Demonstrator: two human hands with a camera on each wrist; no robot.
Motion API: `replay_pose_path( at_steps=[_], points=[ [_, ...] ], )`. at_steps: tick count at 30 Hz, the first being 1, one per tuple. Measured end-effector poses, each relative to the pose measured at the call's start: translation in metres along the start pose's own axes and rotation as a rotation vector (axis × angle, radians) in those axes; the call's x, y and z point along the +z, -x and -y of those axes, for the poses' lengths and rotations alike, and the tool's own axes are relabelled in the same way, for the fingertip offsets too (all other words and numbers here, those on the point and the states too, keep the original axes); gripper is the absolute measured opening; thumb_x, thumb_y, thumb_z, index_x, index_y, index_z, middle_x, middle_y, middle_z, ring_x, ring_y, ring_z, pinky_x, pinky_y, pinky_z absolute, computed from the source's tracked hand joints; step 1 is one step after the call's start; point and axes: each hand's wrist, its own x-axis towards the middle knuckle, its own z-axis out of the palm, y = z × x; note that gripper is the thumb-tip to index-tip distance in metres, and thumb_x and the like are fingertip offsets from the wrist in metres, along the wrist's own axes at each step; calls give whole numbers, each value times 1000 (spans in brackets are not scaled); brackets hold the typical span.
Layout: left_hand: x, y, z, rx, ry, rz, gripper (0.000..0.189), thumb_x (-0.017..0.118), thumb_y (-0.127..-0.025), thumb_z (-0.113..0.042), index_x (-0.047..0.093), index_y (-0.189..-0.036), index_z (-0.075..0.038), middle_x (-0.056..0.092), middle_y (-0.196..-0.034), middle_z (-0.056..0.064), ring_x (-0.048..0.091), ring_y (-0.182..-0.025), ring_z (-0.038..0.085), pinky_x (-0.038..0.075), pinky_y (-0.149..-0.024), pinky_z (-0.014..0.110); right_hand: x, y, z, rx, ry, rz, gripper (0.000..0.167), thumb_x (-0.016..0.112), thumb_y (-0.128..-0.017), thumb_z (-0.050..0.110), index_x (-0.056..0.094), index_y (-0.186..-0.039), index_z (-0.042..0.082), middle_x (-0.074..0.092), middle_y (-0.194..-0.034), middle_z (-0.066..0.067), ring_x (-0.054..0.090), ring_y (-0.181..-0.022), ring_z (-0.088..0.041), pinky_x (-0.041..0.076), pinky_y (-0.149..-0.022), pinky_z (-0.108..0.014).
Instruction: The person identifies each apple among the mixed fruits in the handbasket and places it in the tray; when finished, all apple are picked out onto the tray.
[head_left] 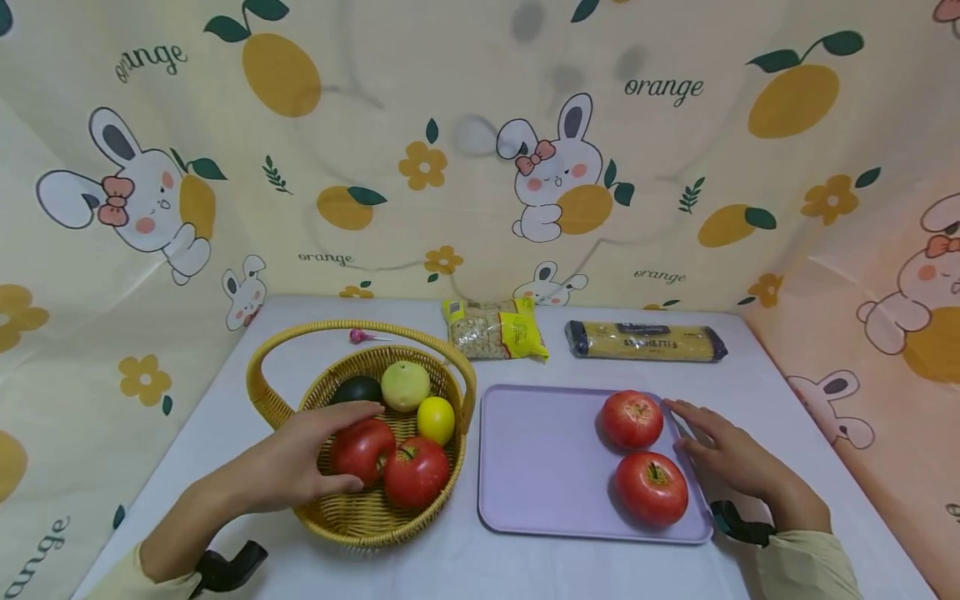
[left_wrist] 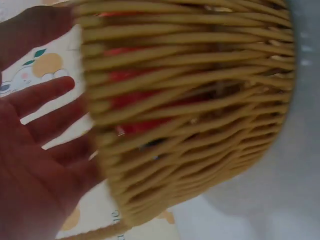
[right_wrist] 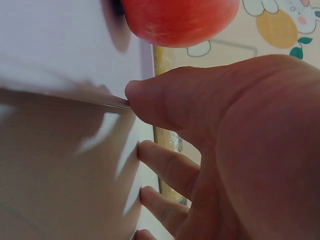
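In the head view, the left hand (head_left: 300,458) reached over the left part of the wicker basket (head_left: 352,533), its fingers and thumb spread apart and not closed round anything. The left basket apple (head_left: 364,451) lay between its fingers and thumb; whether they touched it could not be told. The right basket apple (head_left: 416,472) sat just beside it, to the right. Farther in the basket were a dark round fruit (head_left: 357,389) at the left, a pale green fruit (head_left: 406,386), and a yellow fruit (head_left: 436,419) at the right. The lilac tray (head_left: 543,467) stood right of the basket, with a far tray apple (head_left: 632,419) and a near tray apple (head_left: 651,488) on its right half. The right hand (head_left: 738,458) was at the tray's right edge, its fingers extended, holding neither apple.

In the left wrist view, the left hand's fingers spread beside the basket's wall, and red showed through the weave.

In the right wrist view, the thumb (right_wrist: 165,97) touched the tray's edge, the other fingers stood apart below it, and one red apple lay beyond the thumb, clear of it.
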Motion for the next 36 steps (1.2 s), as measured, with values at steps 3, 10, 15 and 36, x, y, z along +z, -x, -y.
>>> replay_pose_path(
  at_steps=[3,10,15,36],
  points=[
    [8,-3,6,-21,-35,41,80,94,-87,-26,57,-157,-10,63,-156,12,62,-137,38,59,-107,62,0,0,1,-9,15,-11,77,71,-105,28,35,-171,12,32,-170,-38,28,-151,-70,39,-109,-85],
    [26,-10,13,-30,-99,35,83,94,-86,-15,55,-158,-4,52,-165,20,54,-147,45,53,-112,67,2,0,3,-8,30,-16,76,71,-105,27,36,-171,11,33,-170,-38,29,-151,-70,39,-109,-85],
    [32,-12,13,-29,-138,19,88,95,-84,-13,53,-160,-6,48,-167,21,52,-149,45,52,-113,68,1,-1,3,-6,29,-11,77,71,-105,29,36,-171,11,34,-170,-37,29,-151,-69,41,-108,-85],
    [24,-4,1,-52,-192,-157,95,102,-78,-23,55,-159,-8,60,-156,18,63,-137,41,65,-98,54,0,1,1,-3,29,-9,76,71,-105,29,37,-171,12,34,-170,-37,29,-151,-69,40,-108,-85]
  ],
)
